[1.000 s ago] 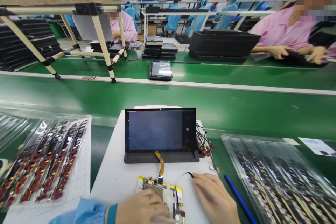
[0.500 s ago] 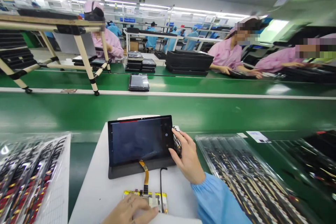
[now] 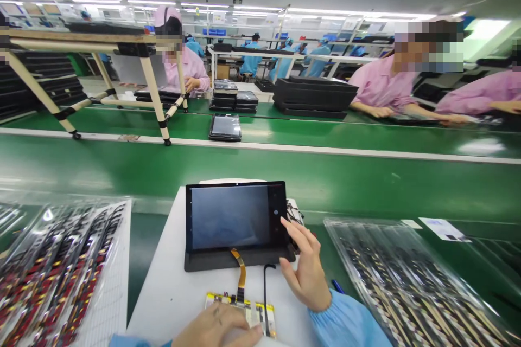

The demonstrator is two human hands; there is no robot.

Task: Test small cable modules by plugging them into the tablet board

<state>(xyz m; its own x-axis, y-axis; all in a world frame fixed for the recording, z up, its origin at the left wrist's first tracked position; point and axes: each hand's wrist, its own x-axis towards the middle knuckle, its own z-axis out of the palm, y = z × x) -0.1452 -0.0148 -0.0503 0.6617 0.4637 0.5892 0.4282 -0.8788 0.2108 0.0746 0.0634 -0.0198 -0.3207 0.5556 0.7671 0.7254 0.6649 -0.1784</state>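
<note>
A tablet screen (image 3: pixel 230 217) leans on a dark stand (image 3: pixel 203 263) in front of me, lit with a dim grey camera-like picture. An orange flat ribbon cable (image 3: pixel 241 274) runs down from it to a yellow-edged board or battery assembly (image 3: pixel 260 312). Beside that cable lies a thin black cable (image 3: pixel 265 295). My right hand (image 3: pixel 305 268) is open at the screen's lower right, its index fingertip at or close to the edge. Over the yellow-edged assembly, my left hand (image 3: pixel 222 325) is curled, with a pale object partly visible under it; what its fingers hold is hidden.
A white board (image 3: pixel 158 293) lies under the tablet. Clear trays of flex parts stand at left (image 3: pixel 77 271) and right (image 3: pixel 407 276). Beyond the green bench (image 3: pixel 325 173) are stacked tablets (image 3: pixel 225 127), black trays (image 3: pixel 313 97), a pipe-frame rack (image 3: pixel 154 92) and co-workers in pink.
My right hand has drawn back from the tablet's right edge and lowered a little. The screen's picture has turned lighter. The whole view has shifted, so things sit further right.
</note>
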